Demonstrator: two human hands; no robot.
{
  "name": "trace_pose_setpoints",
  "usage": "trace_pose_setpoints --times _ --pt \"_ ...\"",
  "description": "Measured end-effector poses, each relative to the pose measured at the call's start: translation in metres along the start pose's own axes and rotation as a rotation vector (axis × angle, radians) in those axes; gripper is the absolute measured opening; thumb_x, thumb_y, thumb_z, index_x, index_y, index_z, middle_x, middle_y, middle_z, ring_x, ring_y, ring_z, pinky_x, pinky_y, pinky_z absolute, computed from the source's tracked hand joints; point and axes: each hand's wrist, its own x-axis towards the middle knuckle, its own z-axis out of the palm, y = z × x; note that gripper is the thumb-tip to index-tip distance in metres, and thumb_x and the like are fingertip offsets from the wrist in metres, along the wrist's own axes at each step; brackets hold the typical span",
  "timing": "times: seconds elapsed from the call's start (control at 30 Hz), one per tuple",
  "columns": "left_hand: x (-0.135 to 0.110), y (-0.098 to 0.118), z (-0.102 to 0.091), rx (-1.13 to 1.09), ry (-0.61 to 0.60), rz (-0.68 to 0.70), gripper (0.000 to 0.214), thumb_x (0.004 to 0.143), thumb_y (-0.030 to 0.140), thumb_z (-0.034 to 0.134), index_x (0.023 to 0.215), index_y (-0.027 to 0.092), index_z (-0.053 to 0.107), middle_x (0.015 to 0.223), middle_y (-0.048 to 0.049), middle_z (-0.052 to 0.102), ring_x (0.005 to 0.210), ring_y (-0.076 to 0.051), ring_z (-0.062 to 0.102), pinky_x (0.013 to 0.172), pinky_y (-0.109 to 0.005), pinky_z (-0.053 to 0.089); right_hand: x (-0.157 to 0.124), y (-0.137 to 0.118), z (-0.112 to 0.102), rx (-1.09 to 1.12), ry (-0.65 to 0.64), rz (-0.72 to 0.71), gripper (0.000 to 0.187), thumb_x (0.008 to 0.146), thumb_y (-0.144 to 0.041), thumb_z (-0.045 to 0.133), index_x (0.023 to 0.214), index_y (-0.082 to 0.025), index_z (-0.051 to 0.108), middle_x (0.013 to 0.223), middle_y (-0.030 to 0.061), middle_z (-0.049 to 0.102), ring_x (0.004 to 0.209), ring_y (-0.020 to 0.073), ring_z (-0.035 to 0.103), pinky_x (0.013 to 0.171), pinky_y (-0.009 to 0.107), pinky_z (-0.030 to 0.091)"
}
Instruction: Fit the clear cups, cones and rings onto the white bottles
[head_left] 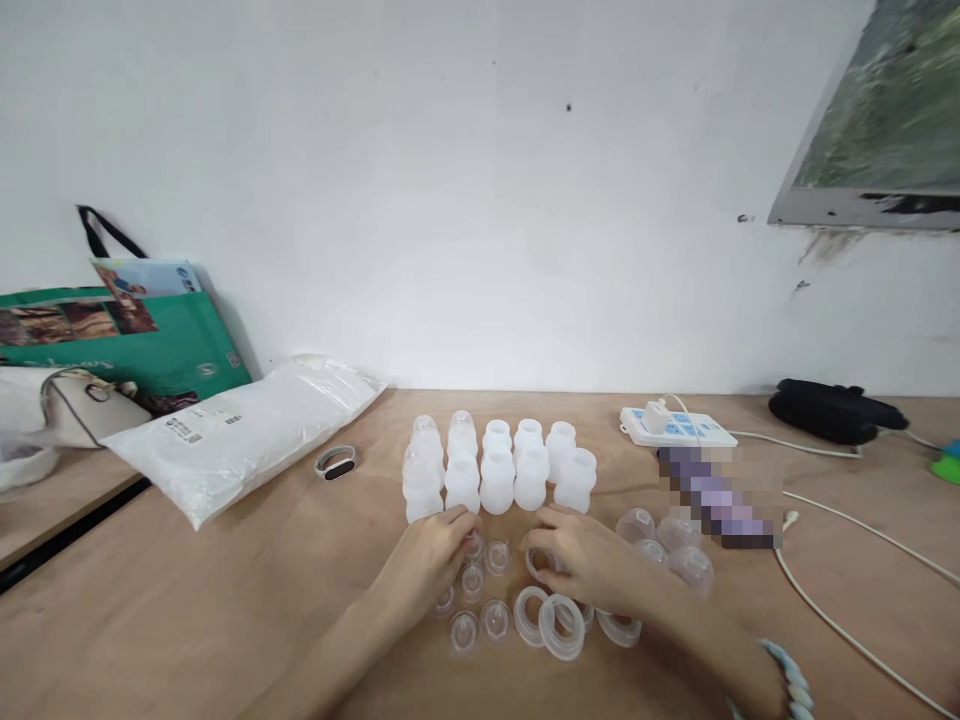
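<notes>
My left hand (441, 545) has its fingers closed on a clear baby bottle nipple (474, 545), partly hidden by them. Other clear nipples, such as this nipple (496, 621), stand on the table beside and below that hand. My right hand (577, 560) curls its thumb and fingers around a translucent bottle ring (541, 563). More rings (561, 628) lie loosely together just below it, some overlapping. Beyond both hands, several frosted white baby bottles (497, 482) stand upright in two rows. At the left end, a domed clear cap (463, 428) tops one back-row bottle; the bottles farther right have open mouths.
Clear domed caps (688, 566) sit right of my right hand. A power strip (679, 427), a blurred-out purple object (712, 495), cables and a black pouch (836, 410) lie farther right. Leftward are a wristband (336, 463), a white plastic package (247, 425) and a green bag (150, 345).
</notes>
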Motion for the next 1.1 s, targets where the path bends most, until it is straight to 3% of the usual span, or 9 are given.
trace_pose_setpoints --times 0.17,0.33,0.5,0.6,0.83,0.93,1.1 --pt "-0.004 -0.003 -0.005 -0.030 0.101 0.023 0.026 0.096 0.014 0.033 0.096 0.021 0.058 0.097 -0.0051 0.066 0.074 -0.019 0.061 0.063 -0.027 0.040 -0.007 -0.001 -0.006 0.102 0.211 0.021 0.023 0.078 -0.007 0.057 0.098 -0.016 0.063 0.100 0.0087 0.064 0.090 0.0232 0.062 0.079 0.035 0.050" --pt "-0.007 0.005 -0.018 -0.287 0.202 0.066 0.022 0.098 0.016 0.032 0.092 0.022 0.052 0.096 -0.0028 0.059 0.075 -0.016 0.057 0.069 -0.028 0.044 -0.015 -0.001 -0.012 0.354 0.420 0.067 0.029 0.076 -0.010 0.055 0.103 -0.022 0.058 0.095 0.0040 0.066 0.086 0.0213 0.061 0.081 0.036 0.050" --pt "-0.008 0.019 -0.024 -0.749 0.132 -0.001 0.009 0.099 0.027 0.044 0.094 0.023 0.051 0.091 -0.0010 0.055 0.075 -0.015 0.059 0.063 -0.025 0.049 -0.020 -0.005 -0.011 0.685 0.527 -0.039 0.031 0.080 -0.012 0.055 0.109 -0.024 0.059 0.108 0.0058 0.067 0.099 0.0220 0.063 0.087 0.037 0.052" --pt "-0.009 0.025 -0.022 -0.934 0.161 -0.010 0.011 0.095 0.030 0.053 0.090 0.021 0.057 0.092 -0.0019 0.053 0.076 -0.015 0.060 0.065 -0.027 0.054 -0.022 -0.009 -0.011 0.812 0.563 -0.087 0.037 0.081 -0.012 0.059 0.115 -0.026 0.060 0.115 0.0062 0.066 0.109 0.0221 0.062 0.095 0.036 0.051" --pt "-0.006 0.024 -0.016 -1.154 0.145 -0.078 0.021 0.081 0.038 0.075 0.087 0.018 0.070 0.086 -0.0010 0.054 0.071 -0.012 0.055 0.061 -0.023 0.050 -0.023 -0.026 -0.011 0.820 0.664 -0.158 0.035 0.079 -0.010 0.065 0.110 -0.028 0.064 0.120 0.0074 0.064 0.117 0.0227 0.059 0.102 0.039 0.049" --pt "-0.004 0.021 -0.010 -1.254 0.078 -0.146 0.030 0.074 0.037 0.083 0.092 0.018 0.068 0.079 0.0002 0.062 0.067 -0.011 0.057 0.062 -0.022 0.047 -0.024 -0.035 -0.008 0.842 0.690 -0.156 0.028 0.081 -0.011 0.066 0.103 -0.027 0.062 0.124 0.0095 0.065 0.120 0.0244 0.060 0.101 0.042 0.051" --pt "-0.006 0.023 0.004 -1.422 -0.039 -0.186 0.036 0.066 0.034 0.089 0.089 0.017 0.067 0.077 -0.0018 0.071 0.068 -0.013 0.063 0.065 -0.023 0.048 -0.022 -0.047 -0.001 0.796 0.688 -0.157 0.023 0.079 -0.012 0.071 0.094 -0.026 0.060 0.116 0.0085 0.070 0.107 0.0248 0.068 0.093 0.042 0.055"
